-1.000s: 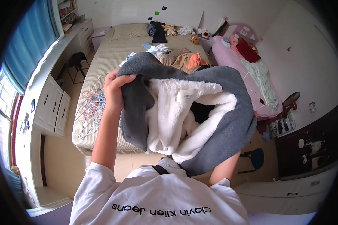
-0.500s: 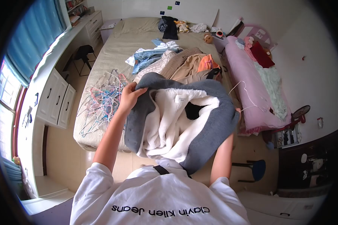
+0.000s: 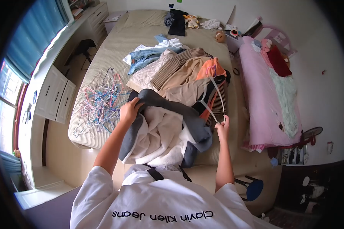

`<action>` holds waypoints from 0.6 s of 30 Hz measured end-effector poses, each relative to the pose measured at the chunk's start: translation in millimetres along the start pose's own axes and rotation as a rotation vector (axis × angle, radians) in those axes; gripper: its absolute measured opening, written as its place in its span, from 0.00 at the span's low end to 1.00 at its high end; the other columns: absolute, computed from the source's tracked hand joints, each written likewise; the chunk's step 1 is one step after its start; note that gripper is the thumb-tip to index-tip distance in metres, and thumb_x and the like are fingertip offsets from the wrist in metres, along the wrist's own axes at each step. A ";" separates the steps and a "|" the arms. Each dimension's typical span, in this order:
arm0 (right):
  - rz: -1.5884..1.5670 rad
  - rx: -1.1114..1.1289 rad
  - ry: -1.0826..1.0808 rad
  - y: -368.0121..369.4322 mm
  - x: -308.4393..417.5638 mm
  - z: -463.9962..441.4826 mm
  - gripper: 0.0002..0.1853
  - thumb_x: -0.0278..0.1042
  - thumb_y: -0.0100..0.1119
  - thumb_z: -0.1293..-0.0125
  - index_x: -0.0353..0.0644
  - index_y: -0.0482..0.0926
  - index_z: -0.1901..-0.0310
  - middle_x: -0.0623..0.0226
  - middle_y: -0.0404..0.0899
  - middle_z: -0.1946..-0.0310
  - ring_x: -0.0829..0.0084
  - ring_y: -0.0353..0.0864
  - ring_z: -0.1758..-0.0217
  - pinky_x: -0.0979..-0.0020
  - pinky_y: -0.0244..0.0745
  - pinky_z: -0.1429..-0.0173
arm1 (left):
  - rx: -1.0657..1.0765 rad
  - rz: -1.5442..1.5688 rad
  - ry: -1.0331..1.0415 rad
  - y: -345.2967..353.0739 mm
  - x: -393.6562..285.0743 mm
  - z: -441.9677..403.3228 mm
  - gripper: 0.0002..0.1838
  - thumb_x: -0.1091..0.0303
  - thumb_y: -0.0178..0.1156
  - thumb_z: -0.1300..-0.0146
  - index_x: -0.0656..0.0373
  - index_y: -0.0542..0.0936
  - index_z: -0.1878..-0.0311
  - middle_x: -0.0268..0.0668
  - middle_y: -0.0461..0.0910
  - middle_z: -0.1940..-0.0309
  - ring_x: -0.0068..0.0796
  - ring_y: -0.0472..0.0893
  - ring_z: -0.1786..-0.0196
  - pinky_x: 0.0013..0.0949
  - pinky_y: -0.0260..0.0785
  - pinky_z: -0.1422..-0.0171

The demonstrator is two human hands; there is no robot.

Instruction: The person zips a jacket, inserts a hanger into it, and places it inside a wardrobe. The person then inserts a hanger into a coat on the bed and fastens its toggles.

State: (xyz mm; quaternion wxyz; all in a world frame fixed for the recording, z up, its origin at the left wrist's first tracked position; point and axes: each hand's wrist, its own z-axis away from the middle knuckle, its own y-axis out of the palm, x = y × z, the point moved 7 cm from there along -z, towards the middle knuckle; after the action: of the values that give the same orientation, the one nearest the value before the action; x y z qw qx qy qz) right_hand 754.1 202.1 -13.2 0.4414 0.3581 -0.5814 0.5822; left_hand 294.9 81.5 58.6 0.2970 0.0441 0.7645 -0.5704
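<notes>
My left hand (image 3: 130, 110) grips the edge of a grey jacket (image 3: 156, 128) with a white fleece lining. The jacket hangs open in front of me at the foot of the bed, its pale inside facing up. In my right hand (image 3: 223, 129) is a white clothes hanger (image 3: 220, 94), held by one end to the right of the jacket and apart from it. Beyond both hands lies a heap of clothes, with a tan garment (image 3: 187, 74), an orange one (image 3: 208, 68) and blue jeans (image 3: 143, 61).
A tangle of coloured hangers (image 3: 103, 101) covers the bed's (image 3: 112, 53) left side. Black clothing (image 3: 177, 23) and a plush toy (image 3: 192, 21) lie at the far end. A pink-covered bed (image 3: 256, 95) stands right, a blue stool (image 3: 254, 190) lower right, white cabinets (image 3: 51, 95) left.
My right hand has let go of the jacket's right side and moved left and down, keeping the hanger, which now points forward. The jacket's right side has sagged; my left hand still holds it.
</notes>
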 end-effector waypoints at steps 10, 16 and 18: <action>-0.291 1.031 0.395 48.4 22.0 71.9 0.30 0.23 0.51 0.50 0.34 0.68 0.40 0.73 0.69 0.72 0.88 0.61 0.80 0.85 0.55 0.78 | -0.001 -0.013 -0.118 12.2 0.8 -16.7 0.16 0.52 0.57 0.41 0.51 0.78 0.55 0.42 0.81 0.65 0.49 0.79 0.62 0.43 0.71 0.60; -0.134 1.100 0.529 50.6 -19.9 69.6 0.30 0.21 0.52 0.50 0.32 0.68 0.40 0.77 0.66 0.77 0.89 0.59 0.82 0.83 0.50 0.81 | -0.088 0.035 -0.088 18.1 -6.7 -15.4 0.17 0.53 0.57 0.41 0.53 0.78 0.54 0.41 0.81 0.62 0.48 0.79 0.60 0.42 0.71 0.58; -0.076 1.124 0.585 59.1 -30.3 69.5 0.29 0.22 0.51 0.49 0.32 0.68 0.41 0.77 0.66 0.78 0.88 0.59 0.83 0.83 0.50 0.82 | -0.110 0.055 -0.086 21.0 -11.7 -11.4 0.17 0.54 0.57 0.41 0.53 0.79 0.54 0.41 0.80 0.61 0.47 0.79 0.59 0.41 0.71 0.57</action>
State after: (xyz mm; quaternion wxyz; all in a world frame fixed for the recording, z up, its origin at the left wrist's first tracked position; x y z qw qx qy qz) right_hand 703.1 134.0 -58.0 0.3468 0.3816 -0.0293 0.8563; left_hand 308.3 102.2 48.7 0.3470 0.0241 0.7796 -0.5208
